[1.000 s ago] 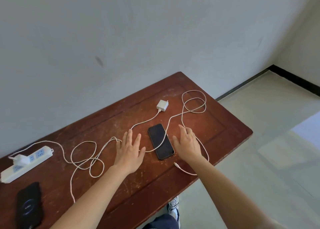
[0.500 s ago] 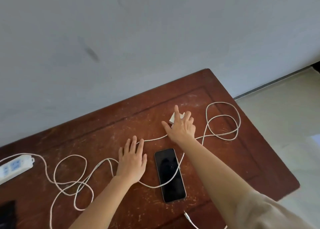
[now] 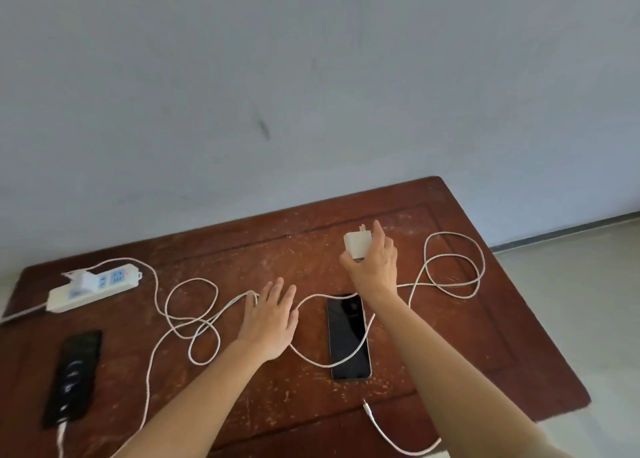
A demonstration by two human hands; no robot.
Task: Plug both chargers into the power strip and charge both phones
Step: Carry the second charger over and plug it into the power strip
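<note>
My right hand point(image 3: 372, 267) grips a white charger brick point(image 3: 356, 244), lifted off the table with its prongs pointing up. Its white cable point(image 3: 450, 277) loops to the right, crosses a dark phone point(image 3: 349, 336) lying face up, and ends in a loose plug point(image 3: 367, 408) near the front edge. My left hand point(image 3: 270, 319) rests flat on the table, fingers spread, beside the other cable. The white power strip point(image 3: 91, 289) lies at the far left with one white charger point(image 3: 83, 277) plugged in. A second phone point(image 3: 72, 376) at the front left has a cable in its near end and a lit screen.
The brown wooden table point(image 3: 485, 353) stands against a grey wall. Its right and front edges drop to a pale tiled floor point(image 3: 588, 301). Tangled cable loops point(image 3: 194, 322) lie between the power strip and my left hand.
My right hand went from beside the phone to the charger brick and has picked it up. The view swung left, bringing the power strip and second phone back into sight.
</note>
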